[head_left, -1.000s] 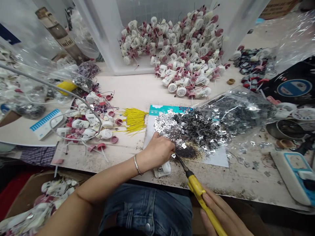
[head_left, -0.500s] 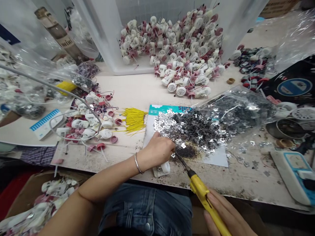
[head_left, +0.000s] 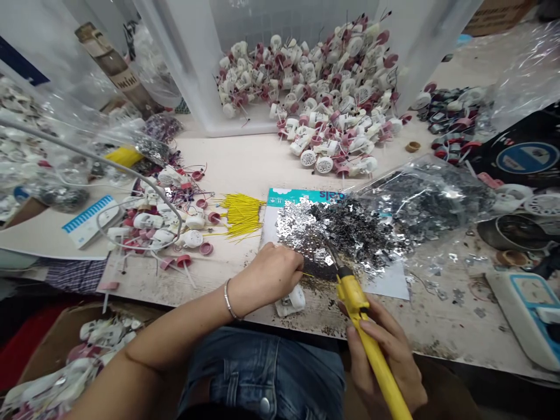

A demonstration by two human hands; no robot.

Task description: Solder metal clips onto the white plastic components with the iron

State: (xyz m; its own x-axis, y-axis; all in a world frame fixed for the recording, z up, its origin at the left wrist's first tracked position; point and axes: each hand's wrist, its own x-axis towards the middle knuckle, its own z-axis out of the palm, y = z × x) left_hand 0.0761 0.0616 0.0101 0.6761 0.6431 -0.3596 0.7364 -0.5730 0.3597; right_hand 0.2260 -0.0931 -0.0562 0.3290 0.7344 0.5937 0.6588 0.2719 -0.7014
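My right hand (head_left: 385, 350) is wrapped round a yellow soldering iron (head_left: 350, 294), whose dark tip reaches over a heap of small metal pieces (head_left: 332, 227). That heap, part silvery and part dark, lies on a white and teal sheet (head_left: 394, 286). My left hand (head_left: 280, 268), with a bracelet at the wrist, is closed in a pinch at the sheet's near left corner. A thin yellow wire (head_left: 311, 274) sticks out from its fingertips. Just below them a white plastic part (head_left: 291, 301) sits near the table edge. Left of the sheet lies a bundle of yellow wires (head_left: 244, 216).
A large white bin (head_left: 188, 76) at the back spills white and pink parts (head_left: 324, 134). More such parts (head_left: 166, 216) lie at left, with a thin cable above them. A clear bag (head_left: 441, 192), a metal cup (head_left: 503, 233) and a white-blue device (head_left: 520, 315) stand right.
The iron's tip has moved up and away from my left fingertips, over the metal pieces. My right hand has come further up into view. My left hand has shifted slightly left, showing the yellow wire.
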